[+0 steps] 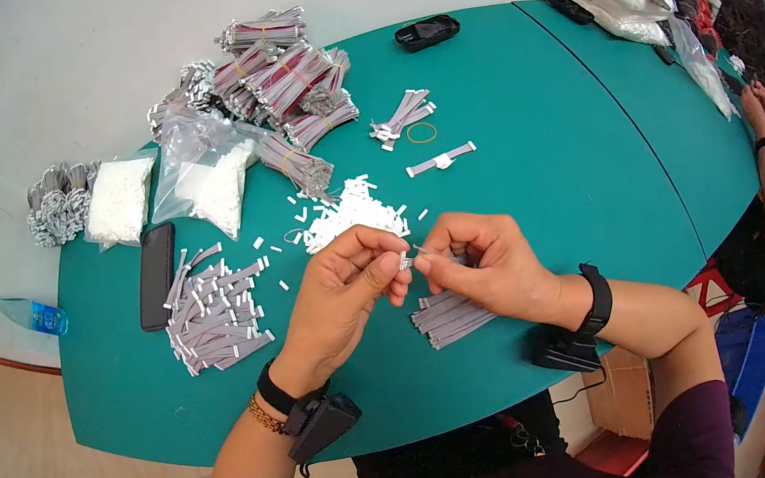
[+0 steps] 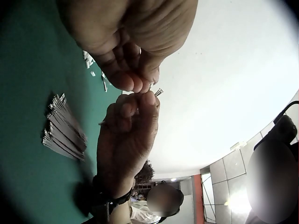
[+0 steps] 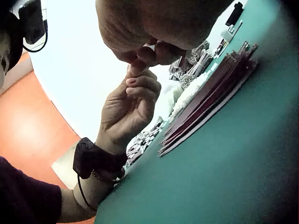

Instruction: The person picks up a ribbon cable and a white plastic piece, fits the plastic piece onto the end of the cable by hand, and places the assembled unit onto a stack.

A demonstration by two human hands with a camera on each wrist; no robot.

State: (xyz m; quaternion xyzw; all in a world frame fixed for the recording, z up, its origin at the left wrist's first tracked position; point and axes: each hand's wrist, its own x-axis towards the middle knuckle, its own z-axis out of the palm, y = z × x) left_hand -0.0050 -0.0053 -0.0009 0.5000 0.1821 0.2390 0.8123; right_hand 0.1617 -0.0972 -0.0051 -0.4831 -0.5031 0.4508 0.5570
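Observation:
Over the middle of the table, my two hands meet fingertip to fingertip. My left hand (image 1: 340, 296) pinches a small white connector (image 1: 405, 261) between thumb and fingers. My right hand (image 1: 490, 257) pinches a thin grey ribbon cable right beside that connector; most of this cable is hidden by the fingers. In the left wrist view, metallic-looking ends (image 2: 159, 92) stick out by the touching fingertips. A bundle of grey ribbon cables (image 1: 453, 320) lies below my right hand. Just beyond my left hand is a heap of loose white connectors (image 1: 356, 211).
Cables with white ends (image 1: 215, 316) are piled at left beside a black phone (image 1: 157, 275). Bags of white parts (image 1: 118, 201) and banded cable bundles (image 1: 287, 79) stand behind. A few finished-looking cables (image 1: 404, 118), a rubber band (image 1: 422, 133) and a black case (image 1: 427, 32) lie farther back.

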